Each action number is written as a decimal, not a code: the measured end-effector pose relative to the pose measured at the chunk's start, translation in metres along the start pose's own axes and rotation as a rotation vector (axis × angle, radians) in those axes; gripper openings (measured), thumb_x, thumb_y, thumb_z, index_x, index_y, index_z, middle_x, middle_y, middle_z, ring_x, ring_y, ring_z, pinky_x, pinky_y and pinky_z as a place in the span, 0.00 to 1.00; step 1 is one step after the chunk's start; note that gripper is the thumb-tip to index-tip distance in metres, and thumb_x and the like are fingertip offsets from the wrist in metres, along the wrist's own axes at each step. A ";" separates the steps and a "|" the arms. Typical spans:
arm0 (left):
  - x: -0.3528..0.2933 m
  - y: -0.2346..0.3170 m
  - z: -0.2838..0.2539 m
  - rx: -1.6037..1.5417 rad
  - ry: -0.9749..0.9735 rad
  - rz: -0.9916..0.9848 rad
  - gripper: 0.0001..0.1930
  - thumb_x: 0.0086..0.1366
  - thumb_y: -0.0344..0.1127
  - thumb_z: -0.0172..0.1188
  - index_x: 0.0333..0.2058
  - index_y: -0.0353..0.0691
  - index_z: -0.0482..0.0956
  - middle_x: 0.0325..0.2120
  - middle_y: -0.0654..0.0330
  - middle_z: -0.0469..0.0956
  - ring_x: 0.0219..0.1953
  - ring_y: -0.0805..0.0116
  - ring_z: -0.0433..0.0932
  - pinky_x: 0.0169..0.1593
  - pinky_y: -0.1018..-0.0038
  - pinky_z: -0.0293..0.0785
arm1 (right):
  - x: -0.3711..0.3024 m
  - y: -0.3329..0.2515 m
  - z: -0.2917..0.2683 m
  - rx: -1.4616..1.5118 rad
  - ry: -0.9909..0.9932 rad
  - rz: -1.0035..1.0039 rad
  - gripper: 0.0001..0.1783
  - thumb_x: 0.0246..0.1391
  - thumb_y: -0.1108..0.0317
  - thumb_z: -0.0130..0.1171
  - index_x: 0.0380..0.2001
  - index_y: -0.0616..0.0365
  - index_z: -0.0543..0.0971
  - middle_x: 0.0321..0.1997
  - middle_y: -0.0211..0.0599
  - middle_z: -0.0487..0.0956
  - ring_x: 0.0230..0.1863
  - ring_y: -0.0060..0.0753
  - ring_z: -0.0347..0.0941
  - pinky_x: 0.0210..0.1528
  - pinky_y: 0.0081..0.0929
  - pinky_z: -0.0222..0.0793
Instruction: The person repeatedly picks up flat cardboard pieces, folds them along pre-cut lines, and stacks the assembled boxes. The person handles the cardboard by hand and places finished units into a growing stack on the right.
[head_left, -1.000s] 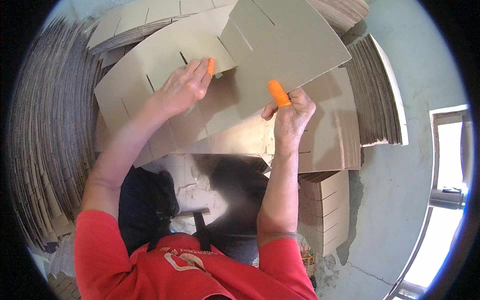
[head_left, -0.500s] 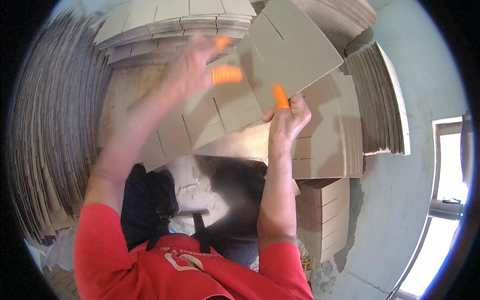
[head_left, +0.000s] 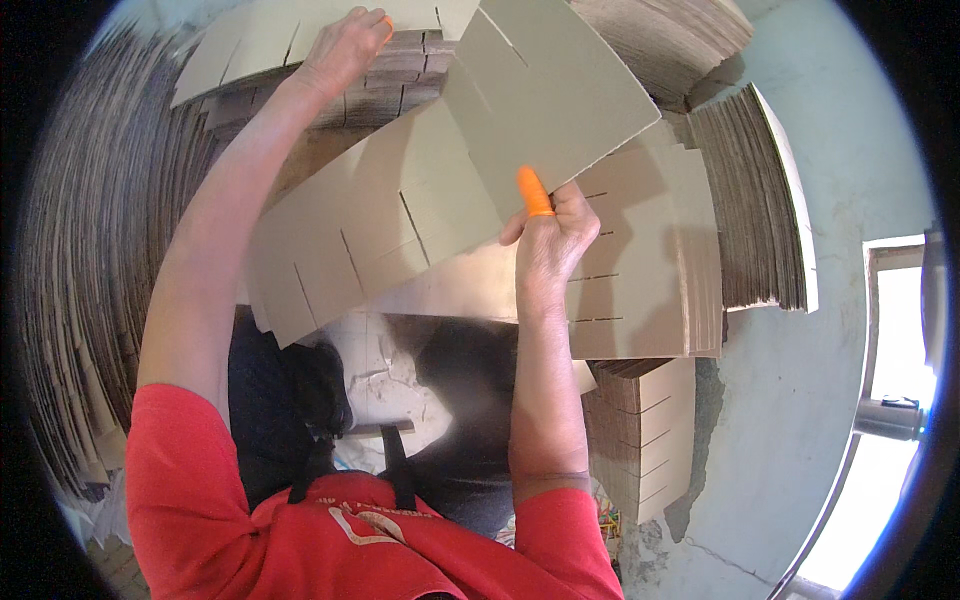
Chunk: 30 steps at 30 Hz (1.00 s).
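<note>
My right hand [head_left: 555, 235] grips the lower edge of a grey-tan slotted cardboard sheet [head_left: 555, 95], its thumb in an orange finger cover lying on the face. A long slotted section [head_left: 375, 225] slants down to the left from it; I cannot tell whether it is one bent piece or two. Beyond, my left hand [head_left: 345, 52] has its fingers curled at the near edge of the top slotted cardboard strip [head_left: 255, 50] on the far stack. Orange covering shows on one of its fingertips; the other fingertips are hidden.
Tall packed cardboard [head_left: 120, 240] lines the left side. At the right lie a pile of slotted sheets [head_left: 640, 270], an upright bundle [head_left: 755, 200] and a lower stack [head_left: 660, 435] against the pale blue wall [head_left: 800, 400]. Another stack [head_left: 660, 40] stands far right.
My left hand has moved up and away from the held cardboard to the far stack, whose top strip has shifted slightly left. My right hand and its cardboard have moved a little left.
</note>
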<state>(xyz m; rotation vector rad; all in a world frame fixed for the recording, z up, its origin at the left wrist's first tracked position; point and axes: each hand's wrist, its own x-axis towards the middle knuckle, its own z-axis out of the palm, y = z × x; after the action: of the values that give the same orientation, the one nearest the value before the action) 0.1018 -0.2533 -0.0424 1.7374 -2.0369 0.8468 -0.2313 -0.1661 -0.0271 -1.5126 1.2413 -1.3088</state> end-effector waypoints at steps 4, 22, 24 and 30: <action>0.006 0.035 -0.026 0.021 0.190 0.252 0.17 0.51 0.26 0.58 0.43 0.34 0.75 0.38 0.57 0.73 0.40 0.64 0.75 0.38 0.73 0.80 | 0.001 -0.001 -0.002 0.041 0.015 -0.056 0.16 0.39 0.91 0.45 0.31 0.70 0.78 0.17 0.37 0.74 0.11 0.25 0.69 0.11 0.23 0.63; -0.038 0.119 -0.082 -0.031 0.044 0.346 0.18 0.50 0.26 0.60 0.42 0.27 0.78 0.43 0.50 0.77 0.42 0.64 0.77 0.39 0.76 0.83 | 0.004 0.005 -0.007 0.026 -0.026 -0.048 0.17 0.36 0.91 0.49 0.31 0.69 0.79 0.21 0.34 0.75 0.17 0.22 0.69 0.16 0.22 0.65; -0.037 0.119 -0.081 -0.031 0.019 0.337 0.19 0.51 0.26 0.60 0.43 0.27 0.78 0.44 0.49 0.77 0.42 0.64 0.77 0.39 0.76 0.83 | 0.007 0.011 -0.008 -0.023 -0.019 -0.126 0.14 0.46 0.89 0.42 0.28 0.68 0.78 0.19 0.33 0.74 0.13 0.22 0.70 0.14 0.20 0.63; -0.056 0.161 -0.099 -0.167 0.053 0.433 0.12 0.53 0.27 0.59 0.35 0.25 0.80 0.41 0.47 0.78 0.40 0.63 0.78 0.32 0.77 0.82 | 0.009 0.006 -0.016 -0.223 0.008 -0.295 0.12 0.47 0.89 0.47 0.29 0.67 0.78 0.19 0.34 0.75 0.12 0.20 0.69 0.14 0.20 0.62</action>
<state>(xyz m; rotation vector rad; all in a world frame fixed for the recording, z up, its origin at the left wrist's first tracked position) -0.0561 -0.1354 -0.0359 1.1911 -2.4107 0.8022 -0.2480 -0.1760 -0.0280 -1.9084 1.2356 -1.3983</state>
